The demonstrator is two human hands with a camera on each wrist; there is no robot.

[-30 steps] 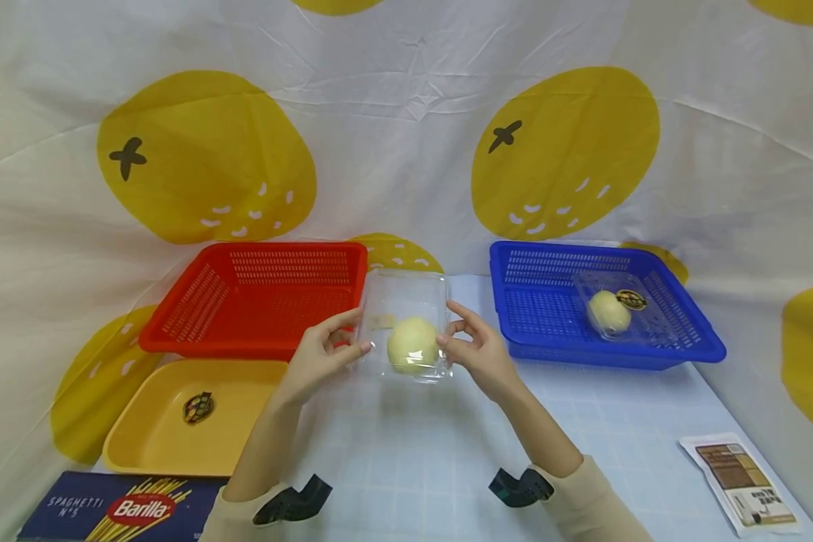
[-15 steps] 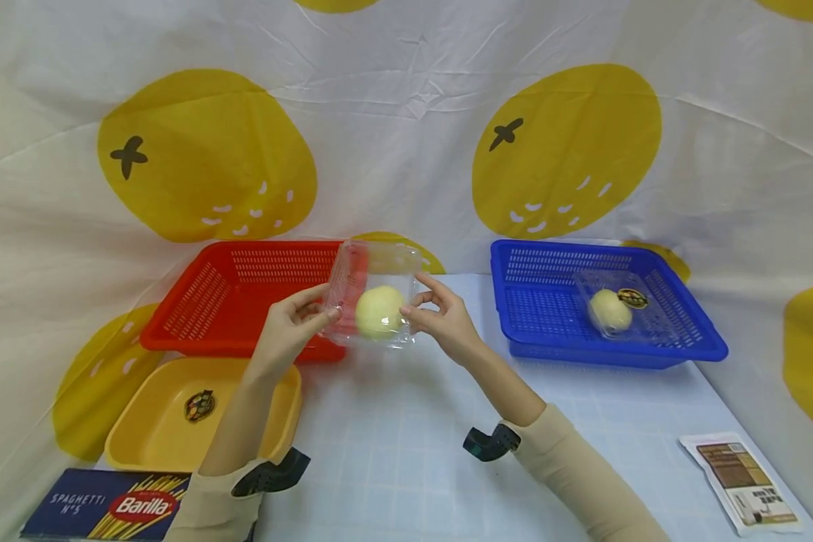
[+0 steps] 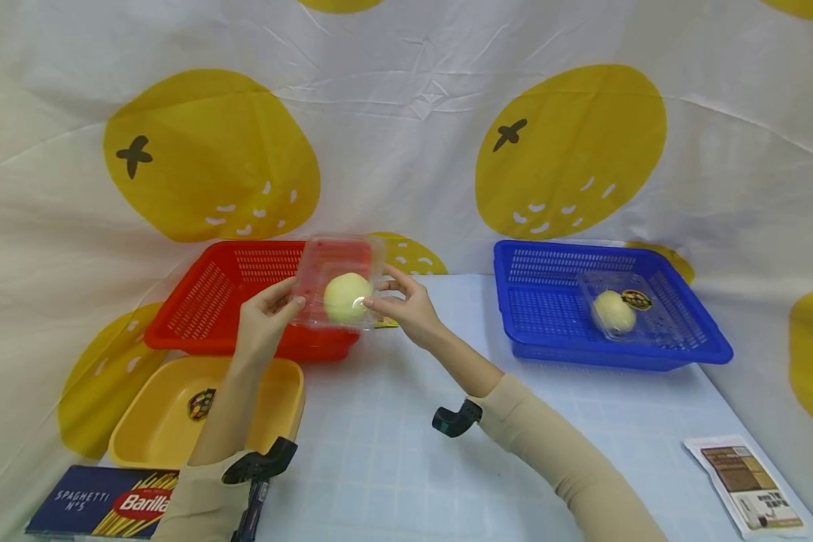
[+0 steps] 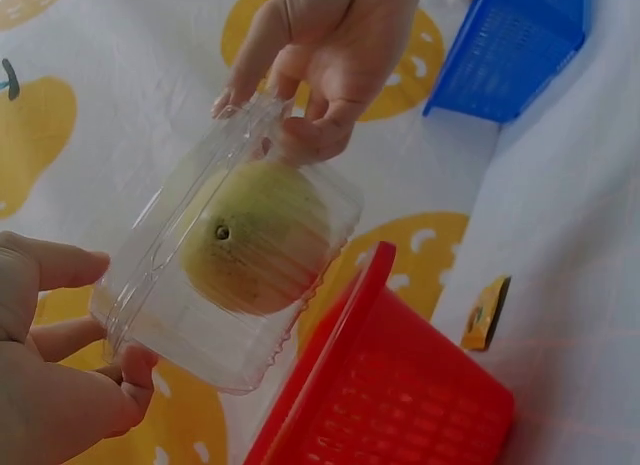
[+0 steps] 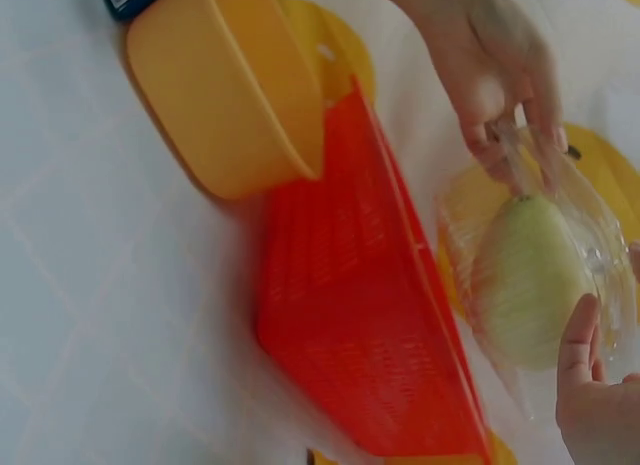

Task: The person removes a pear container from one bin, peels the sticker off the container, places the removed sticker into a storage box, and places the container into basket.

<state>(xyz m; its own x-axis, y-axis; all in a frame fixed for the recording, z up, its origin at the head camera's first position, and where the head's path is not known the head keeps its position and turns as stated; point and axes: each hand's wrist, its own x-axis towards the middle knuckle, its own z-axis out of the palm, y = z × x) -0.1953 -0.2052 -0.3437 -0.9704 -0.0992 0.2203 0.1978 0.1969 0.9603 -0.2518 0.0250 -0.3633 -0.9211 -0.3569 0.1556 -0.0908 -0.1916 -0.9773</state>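
Observation:
Both hands hold a clear plastic clamshell box (image 3: pixel 339 256), tilted, raised in front of and overlapping the red basket (image 3: pixel 206 301) in the head view. Inside it lies a round pale yellow-green fruit (image 3: pixel 347 297), whose small dark dimple shows in the left wrist view. My left hand (image 3: pixel 260 316) pinches the box's left edge between thumb and fingers. At the right edge my right hand (image 3: pixel 406 305) pinches it too, thumb on the near face. The right wrist view shows the box (image 5: pixel 575 185) beyond the red basket's rim.
A blue basket (image 3: pixel 562 350) holds another boxed fruit (image 3: pixel 613 312). At left, a yellow tray (image 3: pixel 142 421) carries a round dark sticker (image 3: pixel 201 404), with a Barilla spaghetti box (image 3: pixel 102 500) before it. A pouch (image 3: pixel 745 485) lies far right. Beside the red basket is a small yellow-black item (image 4: pixel 487 313).
Both hands have carried the boxed fruit left and farther away, from the middle of the table to the red basket. Both grips on it stay the same.

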